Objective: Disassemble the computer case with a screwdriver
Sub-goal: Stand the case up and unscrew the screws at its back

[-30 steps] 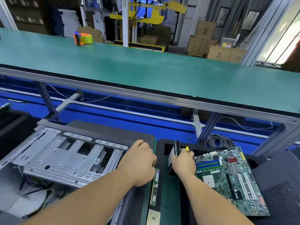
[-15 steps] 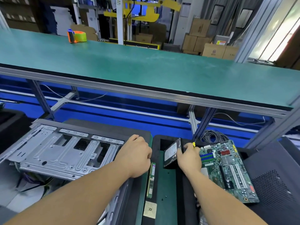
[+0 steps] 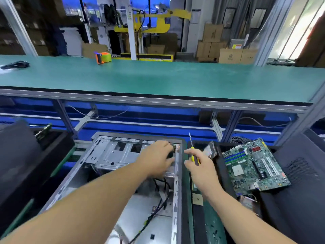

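- The open computer case lay on its side in front of the person, with the left hand reaching into its far right corner; blur hid that grip.
- The right hand gripped the yellow-handled screwdriver, tip up.
- Best steady the drive cage first, then seat the tip squarely.

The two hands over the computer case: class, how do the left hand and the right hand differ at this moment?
The left hand reaches into the open computer case, fingers at a part by its far right edge; the right hand hovers beside the case, outside it. The right hand grips a yellow-handled screwdriver, shaft pointing up; the left hand holds no tool. The left hand is blurred, the right sharper. Both are bare.
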